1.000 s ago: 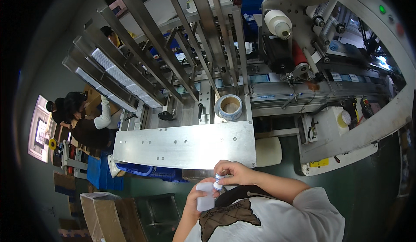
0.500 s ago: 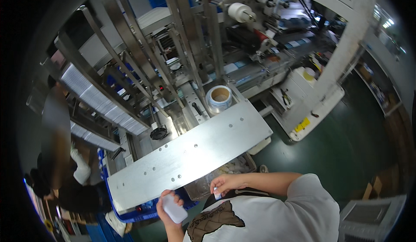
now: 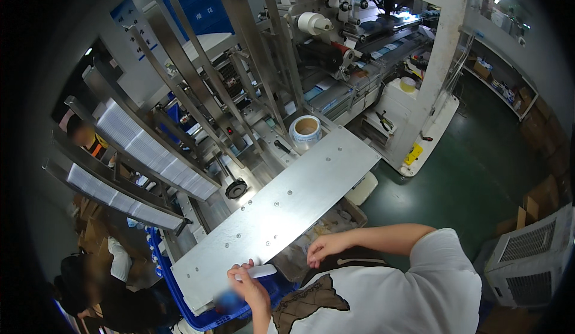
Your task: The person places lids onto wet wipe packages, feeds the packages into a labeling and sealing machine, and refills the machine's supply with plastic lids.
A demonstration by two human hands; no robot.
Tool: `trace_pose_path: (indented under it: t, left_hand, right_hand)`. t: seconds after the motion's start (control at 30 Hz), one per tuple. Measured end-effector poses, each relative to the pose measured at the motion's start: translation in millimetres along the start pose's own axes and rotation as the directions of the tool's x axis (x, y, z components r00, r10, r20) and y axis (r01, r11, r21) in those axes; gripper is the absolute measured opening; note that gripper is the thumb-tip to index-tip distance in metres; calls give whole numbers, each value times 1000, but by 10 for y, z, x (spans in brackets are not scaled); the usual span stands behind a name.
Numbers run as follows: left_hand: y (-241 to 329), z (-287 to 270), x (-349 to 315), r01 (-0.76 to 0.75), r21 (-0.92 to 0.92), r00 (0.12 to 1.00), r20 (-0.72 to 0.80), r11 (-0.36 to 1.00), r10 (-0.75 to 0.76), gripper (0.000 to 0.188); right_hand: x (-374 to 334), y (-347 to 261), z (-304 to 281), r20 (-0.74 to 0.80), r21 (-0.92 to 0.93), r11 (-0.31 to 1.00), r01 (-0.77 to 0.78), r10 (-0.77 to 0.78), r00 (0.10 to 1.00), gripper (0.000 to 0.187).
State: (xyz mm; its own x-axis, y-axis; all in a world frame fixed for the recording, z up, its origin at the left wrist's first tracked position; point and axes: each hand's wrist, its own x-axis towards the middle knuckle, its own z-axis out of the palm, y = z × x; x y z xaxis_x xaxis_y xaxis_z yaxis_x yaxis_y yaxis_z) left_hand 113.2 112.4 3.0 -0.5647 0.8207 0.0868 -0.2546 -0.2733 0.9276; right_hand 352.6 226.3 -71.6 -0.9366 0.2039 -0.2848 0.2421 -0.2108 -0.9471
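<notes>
My left hand [image 3: 249,284] is closed round a flat white piece with rounded corners [image 3: 263,271], which I see nearly edge-on at the near edge of the long metal plate [image 3: 287,199]. What this piece is exactly, I cannot tell. My right hand [image 3: 323,248] hangs in front of my shirt with loosely bent fingers, and nothing shows in it. It is nearest to a bin of pale scraps [image 3: 363,215] that sits partly beneath the plate. A blue plastic basket [image 3: 175,289] stands under the plate's left end, beside my left hand.
Tall metal guides hold stacks of white sheets [image 3: 141,142] at the left. A roll of tape [image 3: 305,131] and a black knob [image 3: 236,188] stand beyond the plate. Another person [image 3: 114,280] works at the lower left. An air cooler [image 3: 530,262] stands at the right.
My left hand has moved slightly right and turned the white piece edge-on. The small white-and-blue item in my right hand no longer shows. The whole view has shifted.
</notes>
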Motion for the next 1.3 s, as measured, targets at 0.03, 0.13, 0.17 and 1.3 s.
trace_pose_path:
  t: [0.03, 0.13, 0.17, 1.3]
  left_hand:
    - [0, -25, 22, -29, 20, 1000, -3, 999, 29, 18]
    - [-53, 63, 2, -67, 14, 998, -18, 998, 67, 22]
    - [-25, 130, -2, -70, 22, 997, 21, 997, 70, 22]
    - [152, -534, 353, -150, 187, 987, 90, 971, 135, 25]
  right_hand:
    - [-62, -404, 151, -18, 8, 996, 84, -84, 996, 32]
    - [-26, -1224, 507, -224, -653, 632, 417, -687, 691, 19]
    - [54, -1351, 569, -135, -890, 309, 335, -881, 453, 16]
    - [1405, -2058, 296, -363, -396, 816, 422, -561, 744, 24]
